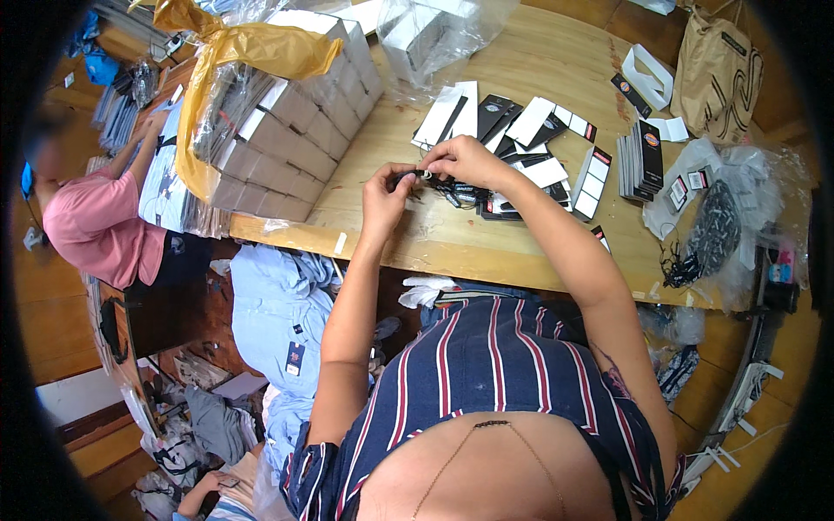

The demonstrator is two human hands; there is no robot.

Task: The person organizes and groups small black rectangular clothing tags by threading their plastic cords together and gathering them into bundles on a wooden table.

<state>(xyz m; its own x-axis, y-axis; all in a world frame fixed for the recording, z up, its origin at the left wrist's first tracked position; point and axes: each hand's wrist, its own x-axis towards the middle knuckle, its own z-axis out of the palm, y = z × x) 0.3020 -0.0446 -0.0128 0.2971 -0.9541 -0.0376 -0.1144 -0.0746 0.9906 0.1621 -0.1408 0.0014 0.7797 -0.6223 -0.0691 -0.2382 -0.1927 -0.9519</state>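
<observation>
Over the table, my left hand point(385, 198) and my right hand point(469, 163) meet, both with fingers pinched. Between them is a small bunch of thin black hang-tag strings point(415, 176), with a small pale bit at my right fingertips. Just below my right hand, more black strings with small black plastic seals point(465, 194) lie on the wood. Beyond and right of them, black and white cardboard hang tags point(539, 122) are spread in a loose, overlapping pile. Exactly how the strings run inside my fingers is hidden.
White boxes point(287, 148) stand stacked at left under a yellow plastic bag point(208, 104). On the right are a stack of tags point(640, 161), a clear bag of black strings point(717, 217) and a brown paper bag point(717, 74). Light blue garments point(282, 313) hang below the table edge. A person point(104, 217) works at far left.
</observation>
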